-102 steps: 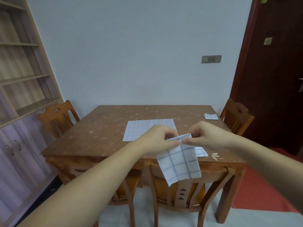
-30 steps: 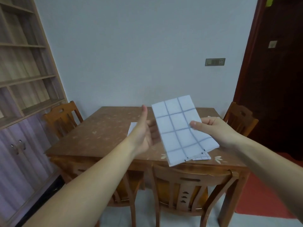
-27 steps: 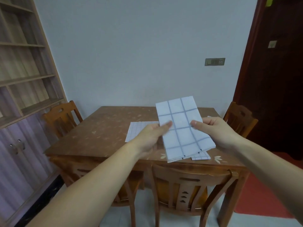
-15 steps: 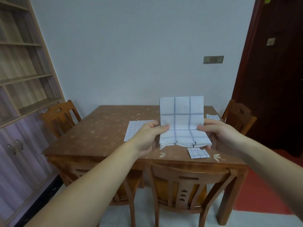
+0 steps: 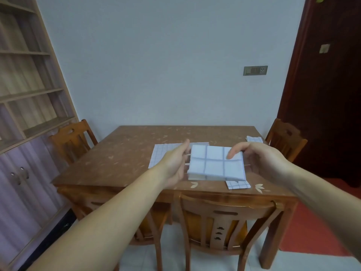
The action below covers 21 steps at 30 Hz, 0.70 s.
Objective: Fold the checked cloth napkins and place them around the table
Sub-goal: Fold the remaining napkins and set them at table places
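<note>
I hold a white napkin with a blue check [image 5: 215,163], folded into a small thick rectangle, in the air above the near part of the wooden table [image 5: 121,165]. My left hand [image 5: 175,163] holds its left edge. At the right edge, my right hand [image 5: 259,161] pinches it with the thumb on top. An unfolded checked napkin [image 5: 162,155] lies flat on the table behind my left hand. One small folded napkin [image 5: 237,185] lies at the near edge, another [image 5: 254,139] at the far right edge.
A wooden chair [image 5: 224,218] stands pushed in at the near side, with another chair [image 5: 72,139] at the left and one [image 5: 285,137] at the right. Shelving [image 5: 29,94] lines the left wall. A dark door [image 5: 332,85] and red mat [image 5: 322,222] are at the right.
The napkin hung long from both hands, was then held up as a tall strip, and its top half has now come down into a compact rectangle held lower.
</note>
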Available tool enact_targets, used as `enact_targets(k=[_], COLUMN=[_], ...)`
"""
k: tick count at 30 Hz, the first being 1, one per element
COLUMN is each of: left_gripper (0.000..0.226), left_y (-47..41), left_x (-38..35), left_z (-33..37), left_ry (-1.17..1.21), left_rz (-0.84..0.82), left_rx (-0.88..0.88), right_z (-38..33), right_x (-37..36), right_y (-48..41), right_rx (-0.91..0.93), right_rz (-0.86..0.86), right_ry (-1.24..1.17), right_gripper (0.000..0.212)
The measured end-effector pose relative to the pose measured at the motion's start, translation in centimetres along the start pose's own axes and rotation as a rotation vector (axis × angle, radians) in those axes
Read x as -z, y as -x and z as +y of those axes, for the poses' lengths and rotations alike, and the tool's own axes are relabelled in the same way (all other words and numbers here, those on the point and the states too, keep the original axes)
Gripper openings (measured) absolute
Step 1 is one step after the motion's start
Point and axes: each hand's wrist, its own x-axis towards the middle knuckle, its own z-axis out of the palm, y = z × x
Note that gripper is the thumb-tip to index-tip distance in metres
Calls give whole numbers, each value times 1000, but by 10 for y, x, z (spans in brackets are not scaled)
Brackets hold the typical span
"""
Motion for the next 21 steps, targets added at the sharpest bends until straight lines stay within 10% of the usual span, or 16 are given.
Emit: enact_targets(k=[9, 14, 21], left_gripper=[30, 24, 55], left_y=[8, 7, 10], left_x=[-13, -9, -11], left_z=[-4, -5, 3], left_ry=[-438, -637, -736], left_rz=[154, -63, -90], left_rx=[-238, -278, -167], right_z=[6, 3, 6], right_x=[-4, -12, -34], right_y=[3, 2, -4], right_rx=[79, 153, 376], right_rz=[127, 171, 198], right_ry=[375, 632, 1050], right_gripper=[22, 12, 41])
